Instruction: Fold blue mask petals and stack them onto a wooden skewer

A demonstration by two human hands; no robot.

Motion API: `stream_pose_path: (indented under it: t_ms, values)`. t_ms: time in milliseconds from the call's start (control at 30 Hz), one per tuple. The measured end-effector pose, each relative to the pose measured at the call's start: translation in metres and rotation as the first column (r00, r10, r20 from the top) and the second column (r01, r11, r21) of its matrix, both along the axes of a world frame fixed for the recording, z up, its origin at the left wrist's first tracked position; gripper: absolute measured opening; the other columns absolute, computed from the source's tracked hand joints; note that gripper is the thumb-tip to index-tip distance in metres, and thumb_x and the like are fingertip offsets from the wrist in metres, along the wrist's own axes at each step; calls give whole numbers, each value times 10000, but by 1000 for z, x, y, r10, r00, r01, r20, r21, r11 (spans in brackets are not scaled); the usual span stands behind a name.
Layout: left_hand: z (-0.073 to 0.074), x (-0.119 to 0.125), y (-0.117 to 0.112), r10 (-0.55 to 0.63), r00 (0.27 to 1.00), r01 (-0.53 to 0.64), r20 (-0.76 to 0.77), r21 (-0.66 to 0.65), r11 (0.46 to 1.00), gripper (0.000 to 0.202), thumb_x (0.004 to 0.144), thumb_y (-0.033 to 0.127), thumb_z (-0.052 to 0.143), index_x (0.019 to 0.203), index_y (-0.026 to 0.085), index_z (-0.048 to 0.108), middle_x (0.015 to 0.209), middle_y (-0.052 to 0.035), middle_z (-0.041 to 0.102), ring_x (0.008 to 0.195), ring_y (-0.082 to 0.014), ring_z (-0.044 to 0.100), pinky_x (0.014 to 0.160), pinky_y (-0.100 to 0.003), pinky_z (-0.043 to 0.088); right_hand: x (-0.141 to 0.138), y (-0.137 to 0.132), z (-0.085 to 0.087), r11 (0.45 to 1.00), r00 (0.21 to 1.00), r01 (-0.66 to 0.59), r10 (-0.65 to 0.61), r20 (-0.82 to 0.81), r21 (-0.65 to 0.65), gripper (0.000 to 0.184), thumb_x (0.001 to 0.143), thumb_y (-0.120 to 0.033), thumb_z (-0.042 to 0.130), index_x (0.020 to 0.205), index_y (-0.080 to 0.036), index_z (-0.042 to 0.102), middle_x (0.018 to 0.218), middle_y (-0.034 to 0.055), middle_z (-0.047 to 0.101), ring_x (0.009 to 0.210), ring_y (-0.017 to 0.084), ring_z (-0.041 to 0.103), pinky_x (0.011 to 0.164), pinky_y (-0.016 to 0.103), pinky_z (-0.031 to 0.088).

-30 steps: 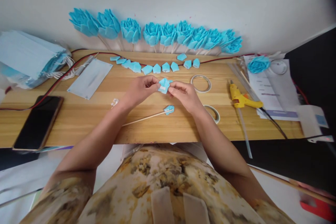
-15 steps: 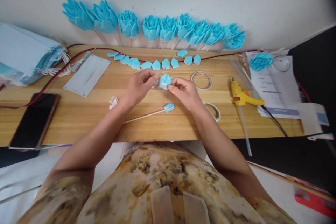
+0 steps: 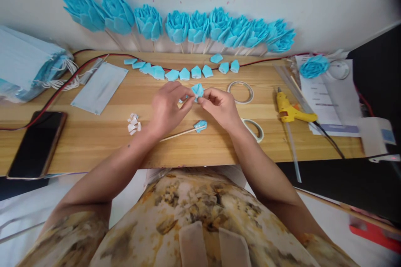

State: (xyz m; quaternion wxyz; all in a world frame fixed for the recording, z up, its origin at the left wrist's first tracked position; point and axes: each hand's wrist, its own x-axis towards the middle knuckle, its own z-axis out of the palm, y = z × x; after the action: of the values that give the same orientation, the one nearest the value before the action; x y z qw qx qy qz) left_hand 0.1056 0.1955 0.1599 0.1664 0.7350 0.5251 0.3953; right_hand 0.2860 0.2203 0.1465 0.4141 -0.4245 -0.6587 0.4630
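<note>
Both of my hands meet over the middle of the wooden table (image 3: 94, 133), pinching a small folded blue petal (image 3: 197, 90). My left hand (image 3: 169, 108) grips its left side with curled fingers. My right hand (image 3: 219, 106) pinches its right side. Just below my hands lies a thin wooden stick (image 3: 178, 134) with a small blue bud (image 3: 201, 125) on its tip. A row of several loose blue petals (image 3: 184, 74) lies beyond my hands.
Several finished blue flowers (image 3: 175, 29) lean against the wall. Two tape rolls (image 3: 240, 91) and a yellow glue gun (image 3: 290, 110) lie to the right, with papers and another flower (image 3: 314, 66). At left are a face mask (image 3: 98, 87), a mask stack (image 3: 25, 66), a phone (image 3: 36, 144) and white scraps (image 3: 133, 123).
My hands have stayed on the petal and drawn closer together, the left hand turning over it. The view has shifted slightly.
</note>
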Motion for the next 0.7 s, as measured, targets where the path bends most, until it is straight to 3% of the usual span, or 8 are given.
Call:
stream_pose_path:
  t_ms: [233, 433, 700]
  values:
    - [-1, 0, -1, 3, 999, -2, -47, 17, 1000, 125, 917, 297, 620, 865, 233, 714, 766, -43, 647, 804, -216, 584, 787, -366, 432, -2, -1, -2, 995, 1000, 12, -14, 23, 103, 218, 826, -338, 657, 687, -213, 543, 634, -37, 485, 584, 104, 421, 560, 262, 354]
    - [-5, 0, 1, 29, 999, -30, -41, -16, 999, 117, 904, 312, 628, 846, 238, 699, 767, -47, 642, 829, -230, 580, 805, -379, 420, -2, -1, -9, 962, 985, 30, -75, 157, 272, 131, 824, -233, 620, 713, -217, 552, 668, -23, 554, 633, 121, 478, 628, 274, 408]
    - [-8, 2, 0, 23, 999, -24, -45, -35, 999, 93, 877, 257, 604, 837, 256, 688, 744, -35, 608, 829, -231, 575, 819, -381, 426, -3, -2, -11, 943, 978, 15, -82, 189, 332, 152, 839, -223, 605, 704, -225, 535, 681, -17, 570, 639, 127, 500, 640, 280, 429]
